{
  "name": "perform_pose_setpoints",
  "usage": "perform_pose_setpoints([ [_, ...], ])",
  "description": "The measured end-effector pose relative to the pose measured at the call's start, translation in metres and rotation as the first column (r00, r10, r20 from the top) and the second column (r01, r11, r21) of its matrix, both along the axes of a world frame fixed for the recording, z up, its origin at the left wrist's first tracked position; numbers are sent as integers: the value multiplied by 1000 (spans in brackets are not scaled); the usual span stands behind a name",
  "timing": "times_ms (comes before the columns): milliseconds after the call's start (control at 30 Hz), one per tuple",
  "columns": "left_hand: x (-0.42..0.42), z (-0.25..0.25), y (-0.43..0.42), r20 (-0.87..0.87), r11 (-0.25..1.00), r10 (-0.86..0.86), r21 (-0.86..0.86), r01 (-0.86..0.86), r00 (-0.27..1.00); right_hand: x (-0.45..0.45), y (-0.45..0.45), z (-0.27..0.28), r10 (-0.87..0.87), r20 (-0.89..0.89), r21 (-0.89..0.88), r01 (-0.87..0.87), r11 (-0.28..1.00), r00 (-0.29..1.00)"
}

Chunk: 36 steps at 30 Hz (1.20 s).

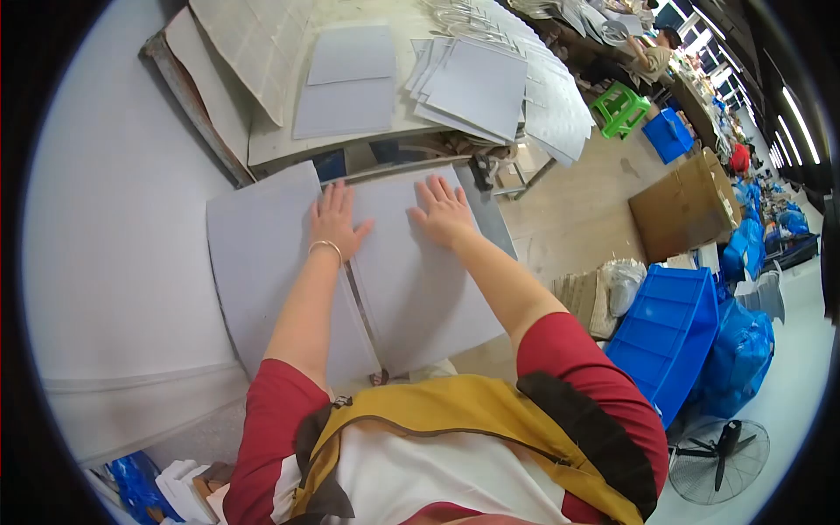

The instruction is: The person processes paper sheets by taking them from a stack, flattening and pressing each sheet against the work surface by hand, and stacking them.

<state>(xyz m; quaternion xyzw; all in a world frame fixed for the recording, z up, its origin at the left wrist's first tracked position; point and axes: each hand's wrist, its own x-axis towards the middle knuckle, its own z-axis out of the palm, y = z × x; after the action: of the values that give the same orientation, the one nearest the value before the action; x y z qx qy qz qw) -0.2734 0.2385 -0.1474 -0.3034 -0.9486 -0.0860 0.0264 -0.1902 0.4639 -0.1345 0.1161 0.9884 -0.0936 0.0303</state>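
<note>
Two large pale grey sheets lie side by side in front of me, a narrow dark gap between them. My left hand [339, 220] rests palm down with fingers spread, over the gap near the far edge, touching the left sheet [262, 254]; a bracelet is on its wrist. Flat on the far part of the right sheet [420, 289] lies my right hand [443, 210], its fingers apart. Neither hand holds anything. Beyond them, on the far table [280, 144], are two overlapping grey sheets [344, 109] and a fanned stack of grey boards [481, 83].
A white wall [114, 219] stands at the left. To the right are a cardboard box [682, 206], a blue crate [661, 328], blue bags [744, 350], a fan [719, 455] and a green stool [619, 109]. A person [652, 57] sits far off at the upper right.
</note>
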Motion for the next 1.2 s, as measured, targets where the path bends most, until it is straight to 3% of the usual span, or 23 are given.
perform_pose_setpoints([
  [267, 2, 6, 1, 112, 988, -45, -140, 60, 993, 10, -2, -6, 26, -14, -59, -26, 998, 1000],
  [333, 2, 8, 0, 94, 986, -46, -155, 61, 994, -3, -11, -3, 46, 3, 36, -46, 998, 999],
  [367, 3, 11, 1, 111, 985, -43, -162, 61, 993, -11, -18, -6, 90, -119, 102, -78, 992, 989],
  [467, 1, 16, 4, 127, 981, -28, -186, 51, 991, -26, -14, -12, 97, -16, -71, -98, 993, 995],
  [500, 3, 16, 2, 138, 981, -20, -189, 46, 990, -25, -2, -13, -10, -36, -31, 9, 999, 999],
  [733, 1, 10, 3, 108, 992, -4, -122, 17, 994, -7, 31, -2, -95, -78, -9, 95, 995, 992],
  [800, 4, 11, 3, 120, 992, 12, -128, 4, 993, -9, 34, -9, -206, -100, -13, 206, 978, 973],
  [933, 6, 8, 2, 83, 990, 48, -134, -37, 995, -5, 43, -2, -172, 9, -79, 173, 982, 985],
  [1000, 6, 8, 2, 71, 989, 79, -133, -69, 994, -2, 47, -4, -190, -55, 57, 193, 980, 980],
  [1100, 5, 4, 1, 53, 992, 72, -106, -67, 996, 45, 65, -3, -261, -140, 67, 272, 960, 955],
  [1200, 4, 4, 1, 29, 992, 61, -117, -57, 998, 121, 67, -9, -424, -207, -193, 388, 901, 882],
])
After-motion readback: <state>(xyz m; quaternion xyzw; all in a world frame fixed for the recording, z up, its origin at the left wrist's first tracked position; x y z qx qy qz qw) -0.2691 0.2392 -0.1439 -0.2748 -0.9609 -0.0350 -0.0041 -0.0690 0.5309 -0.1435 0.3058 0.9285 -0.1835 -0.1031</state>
